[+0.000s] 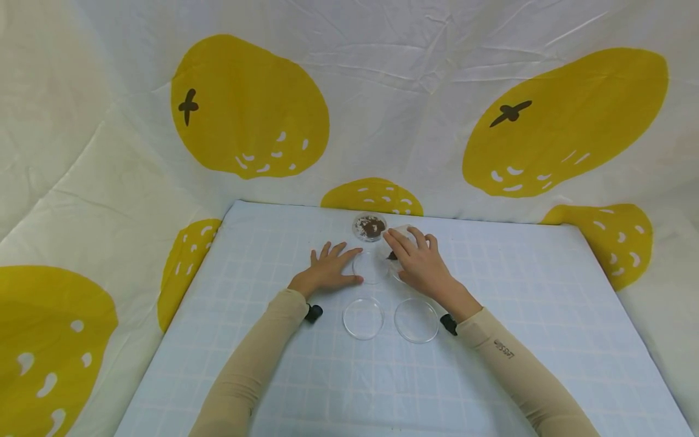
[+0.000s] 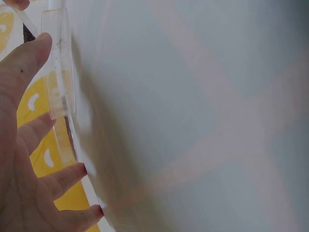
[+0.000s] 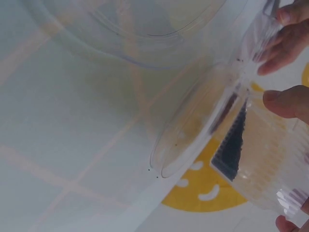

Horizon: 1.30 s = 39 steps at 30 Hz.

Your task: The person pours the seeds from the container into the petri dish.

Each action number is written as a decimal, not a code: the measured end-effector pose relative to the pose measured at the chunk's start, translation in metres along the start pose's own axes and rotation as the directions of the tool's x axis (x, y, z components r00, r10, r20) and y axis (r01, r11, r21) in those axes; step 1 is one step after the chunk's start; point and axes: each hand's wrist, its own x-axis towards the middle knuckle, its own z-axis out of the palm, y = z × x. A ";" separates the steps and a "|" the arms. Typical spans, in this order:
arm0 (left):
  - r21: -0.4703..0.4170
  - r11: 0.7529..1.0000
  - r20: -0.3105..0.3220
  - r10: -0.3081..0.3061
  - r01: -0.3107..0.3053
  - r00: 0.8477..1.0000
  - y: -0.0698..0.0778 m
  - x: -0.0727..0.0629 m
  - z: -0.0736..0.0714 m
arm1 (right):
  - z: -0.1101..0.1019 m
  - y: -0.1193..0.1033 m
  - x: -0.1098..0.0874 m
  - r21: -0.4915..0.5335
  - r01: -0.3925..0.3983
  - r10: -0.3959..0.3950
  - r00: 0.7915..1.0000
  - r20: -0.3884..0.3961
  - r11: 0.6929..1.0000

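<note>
Tilted clear container (image 3: 264, 151) in the right grip (image 1: 425, 264), near a round dish (image 3: 181, 140).

Head view: looks forward and down from the person's side, far enough back to take in the left grip (image 1: 330, 270), the right grip (image 1: 427, 264), much of the desk (image 1: 322, 382) and the patterned cloth (image 1: 382, 121) behind. Left wrist view: very near its own grip, facing low across the desk, which appears tipped on its side; a clear dish (image 2: 59, 63) shows edge-on. Right wrist view: close and also tilted, facing past a tub (image 3: 268, 154) toward the left grip's fingers. Head and left wrist share that dish; head and right wrist, the tub; all three, the cloth.
</note>
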 end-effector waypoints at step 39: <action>-0.008 1.000 0.003 0.026 -0.026 1.000 -0.007 0.004 0.004 | -0.002 -0.007 0.004 -0.012 0.039 -0.040 0.999 -0.019 0.999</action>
